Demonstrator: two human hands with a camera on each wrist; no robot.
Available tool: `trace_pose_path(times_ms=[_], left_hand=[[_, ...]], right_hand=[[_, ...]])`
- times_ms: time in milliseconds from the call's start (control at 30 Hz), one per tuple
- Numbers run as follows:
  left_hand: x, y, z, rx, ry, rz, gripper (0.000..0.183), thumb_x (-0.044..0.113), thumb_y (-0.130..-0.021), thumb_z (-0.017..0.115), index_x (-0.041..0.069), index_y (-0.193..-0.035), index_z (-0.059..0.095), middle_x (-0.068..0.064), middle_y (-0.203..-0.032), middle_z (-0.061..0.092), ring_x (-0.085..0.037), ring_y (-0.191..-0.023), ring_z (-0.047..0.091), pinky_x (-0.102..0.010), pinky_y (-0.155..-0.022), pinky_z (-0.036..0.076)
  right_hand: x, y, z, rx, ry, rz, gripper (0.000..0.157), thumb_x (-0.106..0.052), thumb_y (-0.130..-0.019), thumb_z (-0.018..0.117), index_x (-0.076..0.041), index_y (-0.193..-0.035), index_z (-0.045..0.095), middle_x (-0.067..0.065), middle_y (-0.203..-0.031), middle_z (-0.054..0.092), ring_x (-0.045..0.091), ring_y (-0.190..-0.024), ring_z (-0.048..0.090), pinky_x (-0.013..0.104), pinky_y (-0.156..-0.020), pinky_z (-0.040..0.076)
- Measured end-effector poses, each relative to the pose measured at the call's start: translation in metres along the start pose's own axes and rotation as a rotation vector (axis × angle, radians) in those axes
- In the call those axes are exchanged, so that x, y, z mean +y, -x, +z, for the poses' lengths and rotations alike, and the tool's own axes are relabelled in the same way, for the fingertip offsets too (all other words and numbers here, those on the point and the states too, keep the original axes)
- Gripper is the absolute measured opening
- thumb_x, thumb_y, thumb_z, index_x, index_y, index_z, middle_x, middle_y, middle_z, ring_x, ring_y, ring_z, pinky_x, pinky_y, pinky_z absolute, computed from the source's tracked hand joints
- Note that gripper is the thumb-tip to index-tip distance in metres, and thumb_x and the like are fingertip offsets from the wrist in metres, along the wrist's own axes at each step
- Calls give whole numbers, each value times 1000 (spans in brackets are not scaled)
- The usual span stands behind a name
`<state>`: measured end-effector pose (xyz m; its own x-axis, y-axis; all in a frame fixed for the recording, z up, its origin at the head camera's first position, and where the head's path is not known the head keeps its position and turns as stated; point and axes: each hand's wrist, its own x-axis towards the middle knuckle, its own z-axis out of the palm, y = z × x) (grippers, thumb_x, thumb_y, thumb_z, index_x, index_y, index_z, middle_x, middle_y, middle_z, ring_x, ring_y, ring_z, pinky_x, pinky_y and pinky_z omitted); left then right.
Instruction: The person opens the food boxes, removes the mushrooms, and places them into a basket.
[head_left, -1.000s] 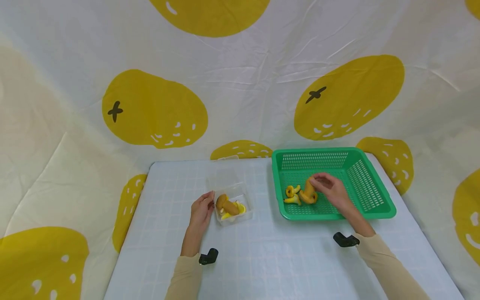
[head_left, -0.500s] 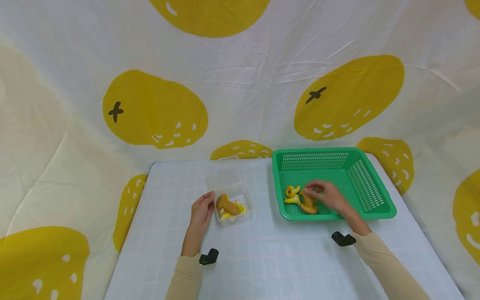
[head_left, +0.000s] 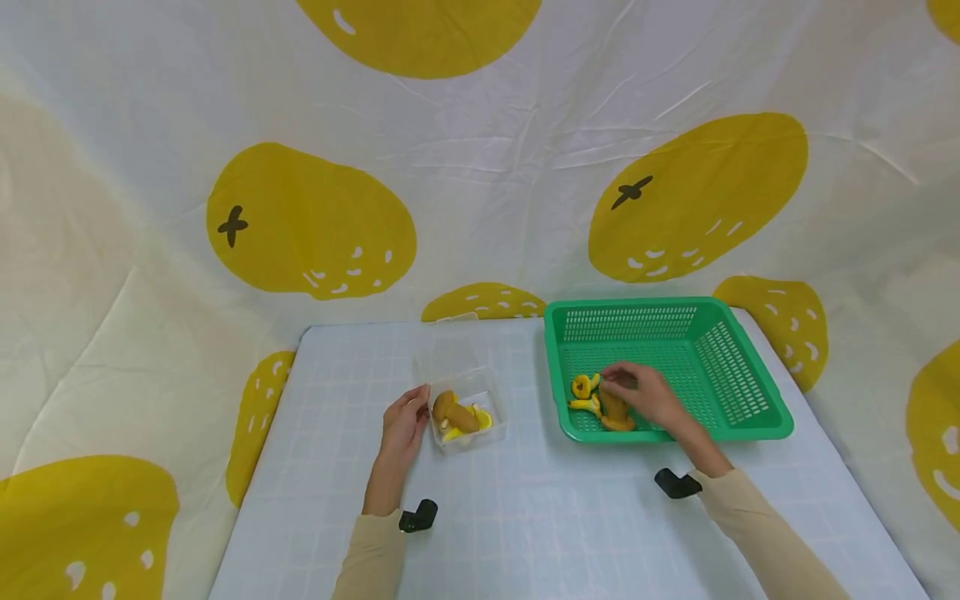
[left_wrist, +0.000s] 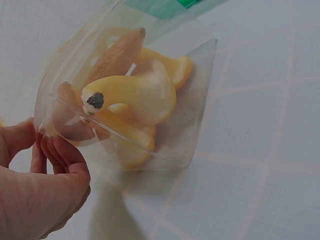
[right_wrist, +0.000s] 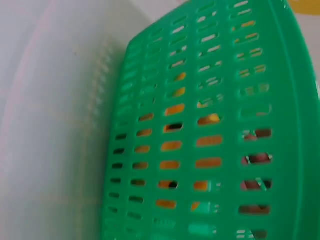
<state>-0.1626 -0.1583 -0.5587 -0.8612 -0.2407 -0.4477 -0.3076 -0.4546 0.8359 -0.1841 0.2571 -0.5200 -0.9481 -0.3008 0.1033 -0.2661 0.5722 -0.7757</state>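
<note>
My left hand (head_left: 405,425) pinches the left wall of a clear plastic box (head_left: 498,410) with its lid folded back. Brown mushrooms (head_left: 461,418) and yellow mushrooms (head_left: 482,416) lie inside. Close up in the left wrist view, thumb and fingers meet at the wall of the box (left_wrist: 197,125), and a yellow mushroom (left_wrist: 132,95) shows through the plastic. Over the left part of a green basket (head_left: 675,435), my right hand (head_left: 647,395) pinches the stem end of a brown mushroom (head_left: 617,417), its cap low by the front wall. Basket wall mostly hides this hand in the right wrist view.
Beside the brown mushroom in the basket lie small yellow trumpet-shaped mushrooms (head_left: 582,386). Slotted walls of the basket (right_wrist: 282,150) rise around them. A pale checked cloth (head_left: 517,525) covers the table, and a curtain (head_left: 495,200) with yellow fruit prints hangs behind it.
My right hand has moved left and down, bringing the brown mushroom lower toward the basket's front wall with its cap downward. My left hand has stayed at the box.
</note>
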Motion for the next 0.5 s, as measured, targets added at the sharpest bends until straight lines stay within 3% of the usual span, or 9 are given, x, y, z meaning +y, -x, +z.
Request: trace_pose_path(times_ms=[267,500], left_hand=[[-1,0,0,-5,-4,5,20,14,-100,69,-1,-114,64,-10,-110,65,-12,-87,55,-17,-71,49],[0,2,1,-2,-10,2,22,14,-101,68,-1,-117,62,-11,-115,63,-12,-88,54,-17,-72,49]], right_hand=[[-27,-5,9,26,-61,-13,21,-10,-103,64,3,-119,68,19,-113,71,36,-106,68,41,-92,57],[-41,-17,23,44,-127,8,23,-14,-104,63,2,-120,67,20,-114,70,34,-105,68,32,-91,56]])
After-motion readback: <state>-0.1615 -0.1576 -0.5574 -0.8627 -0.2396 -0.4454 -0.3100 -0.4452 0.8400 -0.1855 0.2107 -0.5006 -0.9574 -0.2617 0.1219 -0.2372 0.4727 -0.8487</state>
